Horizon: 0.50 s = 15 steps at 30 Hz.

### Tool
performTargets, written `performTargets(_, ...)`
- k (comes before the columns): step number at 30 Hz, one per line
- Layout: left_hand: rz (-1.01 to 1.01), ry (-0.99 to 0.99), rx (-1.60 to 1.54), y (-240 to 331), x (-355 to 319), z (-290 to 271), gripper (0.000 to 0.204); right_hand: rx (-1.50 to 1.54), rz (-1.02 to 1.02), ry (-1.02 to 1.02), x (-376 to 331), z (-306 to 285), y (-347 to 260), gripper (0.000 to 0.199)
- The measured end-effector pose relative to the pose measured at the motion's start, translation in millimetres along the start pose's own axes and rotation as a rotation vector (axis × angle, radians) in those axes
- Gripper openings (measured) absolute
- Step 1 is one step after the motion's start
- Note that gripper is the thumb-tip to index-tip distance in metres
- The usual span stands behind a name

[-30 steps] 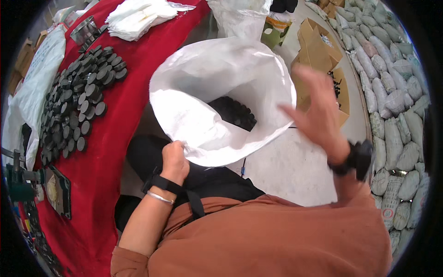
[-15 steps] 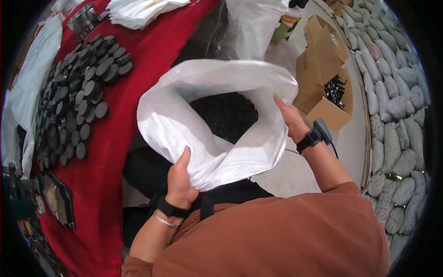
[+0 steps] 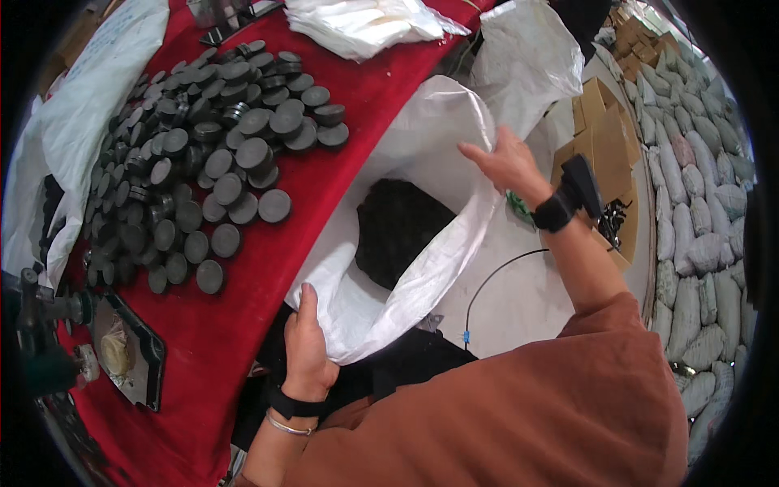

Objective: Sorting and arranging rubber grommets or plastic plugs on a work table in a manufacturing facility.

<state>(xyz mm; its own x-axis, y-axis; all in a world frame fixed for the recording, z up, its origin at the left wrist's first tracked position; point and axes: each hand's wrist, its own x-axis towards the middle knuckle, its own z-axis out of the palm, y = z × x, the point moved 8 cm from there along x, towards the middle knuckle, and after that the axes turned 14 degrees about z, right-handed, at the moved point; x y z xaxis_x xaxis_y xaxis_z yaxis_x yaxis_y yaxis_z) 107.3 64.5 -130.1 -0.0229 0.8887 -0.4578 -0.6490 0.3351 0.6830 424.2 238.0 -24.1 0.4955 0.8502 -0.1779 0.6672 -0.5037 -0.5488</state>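
A large white woven sack [image 3: 442, 272] hangs wide at the mouth in front of me, its left side against the edge of a red-covered table [image 3: 203, 329]. Down inside it lies a mass of black pieces [image 3: 399, 231], too dark to tell apart. My left hand [image 3: 308, 349] is closed on the near rim, thumb up along the inside. The far right rim is gripped by my right hand [image 3: 510, 169], its thumb reaching over the opening. Left of the sack, a heap of dark grey round discs [image 3: 195, 154] spreads over the red cloth.
White bags [image 3: 361, 28] lie at the table's far end. A black-edged tray [image 3: 134, 357] and a dark green tool [image 3: 36, 349] are at near left. An open cardboard box [image 3: 604, 134] with black parts stands right, before stacked filled bags [image 3: 698, 235]. A black cable [image 3: 503, 265] crosses the floor.
The view has turned, so the table and discs appear further right. The sack's mouth has shifted toward the table and tilted against its edge. Both hands keep hold of the rim.
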Motion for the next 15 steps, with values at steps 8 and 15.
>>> performTargets(8,0.0,0.124,-0.08,-6,12,-60,0.041,-0.845,-0.697,-0.48,-87,92,-88,0.031)
performTargets(15,0.036,0.019,-0.042,0,37,-77,0.039,-0.562,-1.548,-0.365,-149,315,-10,0.017)
